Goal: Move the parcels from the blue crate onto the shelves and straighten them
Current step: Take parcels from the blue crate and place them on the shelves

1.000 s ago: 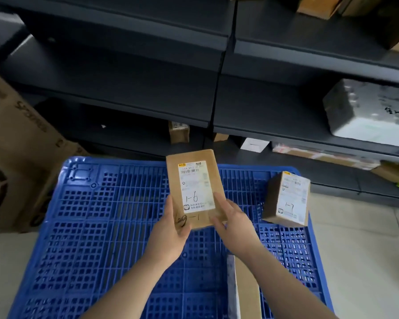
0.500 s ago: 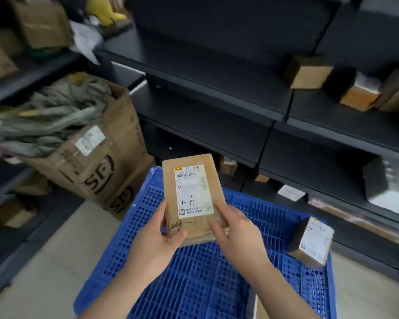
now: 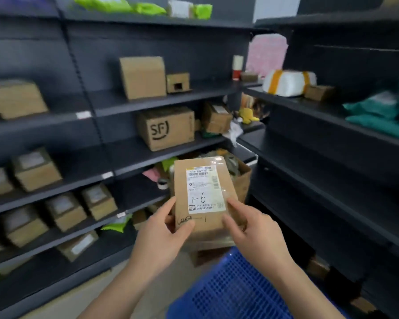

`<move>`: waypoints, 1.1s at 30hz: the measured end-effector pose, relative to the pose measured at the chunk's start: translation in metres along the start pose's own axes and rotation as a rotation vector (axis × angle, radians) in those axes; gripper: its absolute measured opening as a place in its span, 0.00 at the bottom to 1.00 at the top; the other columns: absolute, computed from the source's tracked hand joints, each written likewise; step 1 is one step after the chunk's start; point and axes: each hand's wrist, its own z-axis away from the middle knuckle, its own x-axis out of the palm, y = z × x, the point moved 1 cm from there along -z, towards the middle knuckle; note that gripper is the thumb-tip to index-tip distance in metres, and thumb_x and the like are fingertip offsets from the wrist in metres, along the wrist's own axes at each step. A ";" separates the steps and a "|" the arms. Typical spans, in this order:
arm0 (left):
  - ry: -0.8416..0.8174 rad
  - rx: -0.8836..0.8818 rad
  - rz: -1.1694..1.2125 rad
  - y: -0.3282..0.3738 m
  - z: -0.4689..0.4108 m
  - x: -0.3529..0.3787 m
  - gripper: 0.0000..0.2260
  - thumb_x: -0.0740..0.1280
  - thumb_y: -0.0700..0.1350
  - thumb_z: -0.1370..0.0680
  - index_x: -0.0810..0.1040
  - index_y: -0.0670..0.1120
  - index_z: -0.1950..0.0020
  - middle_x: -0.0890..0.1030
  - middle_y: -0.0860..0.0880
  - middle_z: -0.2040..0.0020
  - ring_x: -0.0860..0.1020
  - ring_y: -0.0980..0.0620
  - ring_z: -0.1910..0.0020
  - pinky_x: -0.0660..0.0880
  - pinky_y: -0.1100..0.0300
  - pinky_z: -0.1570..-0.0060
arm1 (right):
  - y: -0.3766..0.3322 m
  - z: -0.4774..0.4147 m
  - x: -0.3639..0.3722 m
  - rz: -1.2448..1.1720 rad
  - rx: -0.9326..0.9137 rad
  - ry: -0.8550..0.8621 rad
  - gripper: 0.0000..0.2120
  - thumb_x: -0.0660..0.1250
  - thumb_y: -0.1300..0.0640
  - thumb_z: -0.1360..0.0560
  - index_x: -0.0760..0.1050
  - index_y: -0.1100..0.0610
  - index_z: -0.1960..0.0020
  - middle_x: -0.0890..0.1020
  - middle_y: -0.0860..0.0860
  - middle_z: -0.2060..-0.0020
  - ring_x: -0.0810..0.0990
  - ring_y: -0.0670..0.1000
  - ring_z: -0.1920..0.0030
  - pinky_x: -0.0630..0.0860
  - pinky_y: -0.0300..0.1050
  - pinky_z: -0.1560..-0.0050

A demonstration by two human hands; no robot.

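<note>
Grip: my left hand (image 3: 164,233) and right hand (image 3: 258,231) pinched the parcel (image 3: 203,196) by its lower corners, thumbs on its face | Place: parcel centre frame, blue crate (image 3: 235,293) lower right | Risk: I judged this fingertip hold might slip while reaching the shelves (image 3: 161,103) at left.

Dark shelves (image 3: 152,102) carry labelled brown cartons (image 3: 35,169) at nine o'clock, an SF-marked box (image 3: 166,127) at eleven, a white taped bundle (image 3: 288,82) at one, and teal bags (image 3: 378,116) at two.
</note>
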 end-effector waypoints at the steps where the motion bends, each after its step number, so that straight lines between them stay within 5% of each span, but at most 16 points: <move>1: 0.042 0.001 -0.005 -0.002 -0.003 -0.020 0.22 0.72 0.49 0.27 0.65 0.73 0.47 0.79 0.67 0.58 0.78 0.70 0.56 0.72 0.72 0.58 | -0.018 -0.010 0.003 0.000 -0.032 -0.006 0.22 0.59 0.42 0.23 0.63 0.39 0.29 0.78 0.40 0.45 0.76 0.41 0.51 0.74 0.39 0.52; 9: 0.284 -0.003 -0.017 -0.024 -0.049 -0.173 0.21 0.70 0.52 0.27 0.70 0.62 0.36 0.80 0.63 0.54 0.79 0.62 0.53 0.78 0.58 0.51 | -0.158 -0.112 0.049 -0.061 -0.220 -0.033 0.22 0.61 0.43 0.23 0.64 0.40 0.30 0.77 0.39 0.59 0.75 0.39 0.63 0.72 0.36 0.62; 19: 0.358 0.070 -0.153 -0.051 -0.164 -0.335 0.22 0.69 0.52 0.25 0.69 0.58 0.32 0.73 0.67 0.59 0.75 0.67 0.59 0.67 0.74 0.68 | -0.292 -0.259 0.120 -0.130 -0.272 -0.032 0.21 0.60 0.43 0.23 0.65 0.40 0.30 0.76 0.38 0.62 0.76 0.40 0.63 0.75 0.37 0.62; 23: 0.367 0.072 -0.168 -0.064 -0.221 -0.371 0.23 0.69 0.53 0.25 0.70 0.56 0.32 0.77 0.61 0.48 0.74 0.64 0.54 0.67 0.71 0.63 | -0.318 -0.321 0.142 -0.144 -0.267 -0.055 0.21 0.61 0.42 0.23 0.67 0.42 0.30 0.79 0.43 0.50 0.75 0.42 0.59 0.74 0.39 0.59; 27: 0.392 0.075 -0.163 -0.076 -0.280 -0.392 0.23 0.69 0.54 0.26 0.72 0.53 0.32 0.79 0.58 0.41 0.76 0.60 0.49 0.75 0.61 0.53 | -0.332 -0.388 0.163 -0.177 -0.292 -0.091 0.21 0.61 0.43 0.24 0.69 0.44 0.31 0.78 0.46 0.40 0.77 0.47 0.46 0.77 0.47 0.47; 33: 0.487 0.016 -0.165 -0.090 -0.364 -0.409 0.26 0.69 0.55 0.26 0.70 0.49 0.31 0.79 0.53 0.40 0.76 0.56 0.48 0.75 0.59 0.49 | -0.342 -0.487 0.188 -0.190 -0.357 -0.166 0.21 0.61 0.43 0.23 0.68 0.44 0.31 0.77 0.46 0.39 0.78 0.46 0.48 0.78 0.48 0.48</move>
